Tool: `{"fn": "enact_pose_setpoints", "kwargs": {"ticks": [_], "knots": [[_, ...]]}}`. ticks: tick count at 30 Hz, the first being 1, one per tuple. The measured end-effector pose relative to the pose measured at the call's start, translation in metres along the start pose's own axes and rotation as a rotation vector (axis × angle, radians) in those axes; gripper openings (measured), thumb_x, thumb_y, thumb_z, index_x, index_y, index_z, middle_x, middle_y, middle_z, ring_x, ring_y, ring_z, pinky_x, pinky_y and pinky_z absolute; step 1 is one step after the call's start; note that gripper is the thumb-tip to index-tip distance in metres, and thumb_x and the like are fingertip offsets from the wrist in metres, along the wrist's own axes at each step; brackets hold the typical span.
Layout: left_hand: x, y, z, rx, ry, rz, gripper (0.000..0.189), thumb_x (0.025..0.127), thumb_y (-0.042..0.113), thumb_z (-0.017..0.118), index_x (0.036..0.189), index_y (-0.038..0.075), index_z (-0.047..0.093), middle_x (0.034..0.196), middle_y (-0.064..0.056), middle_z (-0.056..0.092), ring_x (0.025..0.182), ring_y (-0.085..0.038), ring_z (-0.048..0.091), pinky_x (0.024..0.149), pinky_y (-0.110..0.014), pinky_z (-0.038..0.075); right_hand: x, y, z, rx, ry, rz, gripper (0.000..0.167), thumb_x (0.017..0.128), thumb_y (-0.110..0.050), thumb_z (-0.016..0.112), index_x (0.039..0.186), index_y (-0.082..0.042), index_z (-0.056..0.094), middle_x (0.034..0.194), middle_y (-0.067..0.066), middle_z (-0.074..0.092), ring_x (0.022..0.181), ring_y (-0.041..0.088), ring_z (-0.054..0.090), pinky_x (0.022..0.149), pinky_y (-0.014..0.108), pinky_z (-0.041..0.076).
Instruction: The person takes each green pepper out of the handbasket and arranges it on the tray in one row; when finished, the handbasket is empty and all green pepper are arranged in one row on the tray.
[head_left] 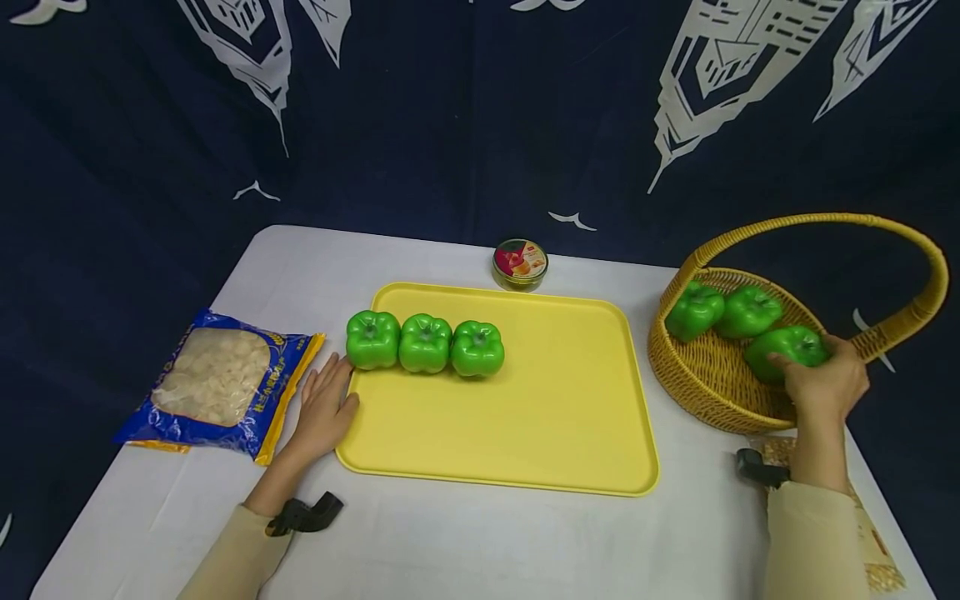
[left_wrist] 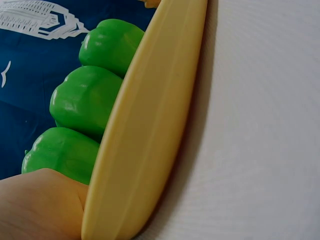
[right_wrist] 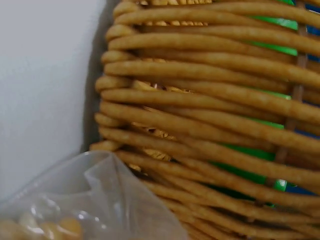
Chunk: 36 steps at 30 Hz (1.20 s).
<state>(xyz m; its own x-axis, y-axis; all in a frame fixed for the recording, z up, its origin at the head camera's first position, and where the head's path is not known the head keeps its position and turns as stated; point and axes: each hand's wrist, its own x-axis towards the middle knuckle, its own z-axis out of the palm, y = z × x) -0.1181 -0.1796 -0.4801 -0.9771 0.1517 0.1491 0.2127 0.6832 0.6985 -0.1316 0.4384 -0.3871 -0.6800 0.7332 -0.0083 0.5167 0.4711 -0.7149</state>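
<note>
My right fingers (head_left: pixel 840 354) grip a green pepper (head_left: pixel 790 348) in the wicker basket (head_left: pixel 693 392), right of the yellow tray (head_left: pixel 525 433), whose long axis runs left to right. My left fingers (head_left: pixel 330 379), straight, rest at the tray's left edge, farther from that pepper. Print on the blue bag (head_left: pixel 213 383), left of the tray, is too small to read.

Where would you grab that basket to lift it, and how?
Probably the top of the handle, coming from above: it arches high over the basket, leaving room to curl round it, away from the right hand near one end.
</note>
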Motion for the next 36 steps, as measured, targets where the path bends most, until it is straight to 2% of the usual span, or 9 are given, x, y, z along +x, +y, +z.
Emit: {"fn": "enact_pose_setpoints", "kwargs": {"ticks": [11,17,19,21,24,26,29,33,36], "knots": [[0.0,0.001,-0.001,-0.001,0.006,0.0,0.057,0.092,-0.001,0.045,0.147,-0.008,0.034,0.153,-0.03,0.032,0.148,-0.045,0.012,0.117,-0.06,-0.003,-0.012,-0.003,-0.011,-0.021,-0.001,-0.03,0.077,0.088,-0.025,0.067,0.152,-0.003,0.032,0.157,0.021,0.027,0.146,0.037,0.017,0.12,0.05,0.015],[0.0,0.0,-0.002,-0.001,-0.008,-0.015,0.057,0.092,-0.002,0.045,0.147,-0.007,0.033,0.154,-0.029,0.031,0.149,-0.043,0.01,0.117,-0.059,-0.004,-0.02,-0.006,-0.02,0.017,0.019,-0.011,0.078,0.087,-0.027,0.069,0.153,-0.008,0.032,0.16,0.014,0.023,0.148,0.032,0.013,0.12,0.047,0.014],[-0.001,0.0,-0.002,0.003,-0.008,-0.016,0.057,0.092,-0.001,0.045,0.147,-0.008,0.034,0.154,-0.029,0.031,0.149,-0.044,0.011,0.117,-0.059,-0.003,-0.024,-0.008,-0.023,0.02,0.038,-0.007,0.076,0.085,-0.026,0.07,0.152,-0.011,0.036,0.151,0.009,0.036,0.146,0.029,0.017,0.12,0.044,0.018],[-0.001,0.0,-0.002,0.004,-0.008,-0.016,0.056,0.092,-0.001,0.045,0.147,-0.008,0.034,0.154,-0.029,0.031,0.149,-0.044,0.011,0.117,-0.059,-0.003,-0.028,-0.012,-0.024,0.015,0.061,-0.012,0.075,0.086,-0.024,0.07,0.152,-0.011,0.037,0.149,0.007,0.038,0.144,0.029,0.021,0.119,0.044,0.021],[-0.001,0.0,-0.002,0.008,-0.008,-0.018,0.056,0.092,-0.001,0.045,0.147,-0.008,0.034,0.153,-0.03,0.031,0.149,-0.044,0.011,0.117,-0.059,-0.003,-0.034,-0.017,-0.026,-0.002,0.086,-0.018,0.074,0.087,-0.022,0.069,0.152,-0.012,0.036,0.147,0.007,0.038,0.142,0.03,0.026,0.118,0.045,0.027],[-0.001,0.0,-0.002,0.008,-0.007,-0.017,0.056,0.092,-0.001,0.045,0.147,-0.008,0.034,0.153,-0.03,0.031,0.149,-0.044,0.011,0.117,-0.059,-0.003,-0.038,-0.021,-0.027,-0.012,0.093,-0.037,0.074,0.088,-0.021,0.068,0.153,-0.012,0.034,0.154,0.014,0.029,0.142,0.031,0.027,0.117,0.047,0.028],[-0.001,0.0,-0.002,0.007,-0.005,-0.014,0.056,0.092,-0.002,0.045,0.147,-0.008,0.034,0.153,-0.03,0.031,0.149,-0.044,0.011,0.117,-0.059,-0.003,-0.044,-0.024,-0.028,-0.005,0.095,-0.048,0.074,0.087,-0.022,0.069,0.152,-0.017,0.036,0.152,0.006,0.034,0.141,0.027,0.03,0.117,0.043,0.029],[-0.001,0.0,-0.001,-0.001,0.002,0.001,0.056,0.092,-0.002,0.046,0.147,-0.008,0.034,0.153,-0.03,0.032,0.148,-0.045,0.011,0.117,-0.06,-0.003,-0.054,-0.029,-0.03,0.03,0.096,-0.07,0.073,0.086,-0.023,0.072,0.15,-0.025,0.039,0.14,-0.016,0.039,0.137,0.015,0.032,0.116,0.036,0.028],[0.0,0.0,0.0,-0.003,0.006,0.01,0.056,0.092,-0.002,0.046,0.146,-0.008,0.034,0.153,-0.03,0.032,0.148,-0.045,0.012,0.116,-0.061,-0.002,-0.065,-0.034,-0.029,0.084,0.082,-0.137,0.071,0.084,-0.021,0.074,0.148,-0.026,0.043,0.137,-0.02,0.042,0.136,0.012,0.032,0.116,0.031,0.026]]}}
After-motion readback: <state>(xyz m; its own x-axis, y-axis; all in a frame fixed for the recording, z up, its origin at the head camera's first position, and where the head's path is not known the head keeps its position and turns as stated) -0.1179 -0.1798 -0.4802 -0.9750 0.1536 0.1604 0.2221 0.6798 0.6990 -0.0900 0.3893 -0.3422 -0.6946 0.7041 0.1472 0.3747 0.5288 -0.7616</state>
